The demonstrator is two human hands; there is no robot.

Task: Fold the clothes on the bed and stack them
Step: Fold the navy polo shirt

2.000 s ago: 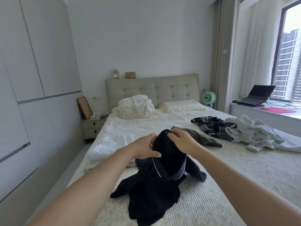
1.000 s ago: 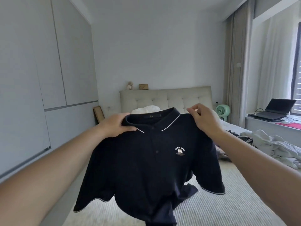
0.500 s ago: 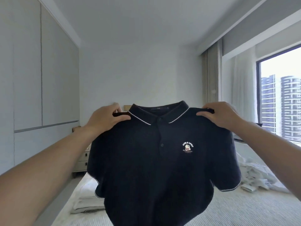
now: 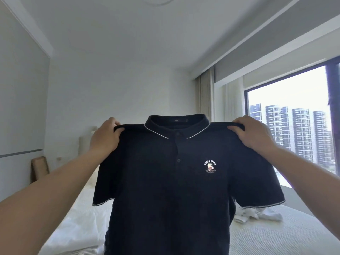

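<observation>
A dark navy short-sleeved polo shirt (image 4: 165, 190) is hanging spread across the middle of the frame, blocking the centre of the white ribbed bedspread (image 4: 276, 236) behind it. Open bedspread is showing at the lower right. Crumpled white clothes (image 4: 257, 215) are lying right of the shirt's hem, and white folded cloth (image 4: 77, 230) is taking up the lower left.

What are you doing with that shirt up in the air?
A person is holding up a dark polo shirt by its shoulders, the left hand pinching one shoulder and the right hand the other. It hangs open with its front and little chest logo facing the camera, not yet folded. Below is the bed, with some white clothes lying crumpled on it to the right.
</observation>
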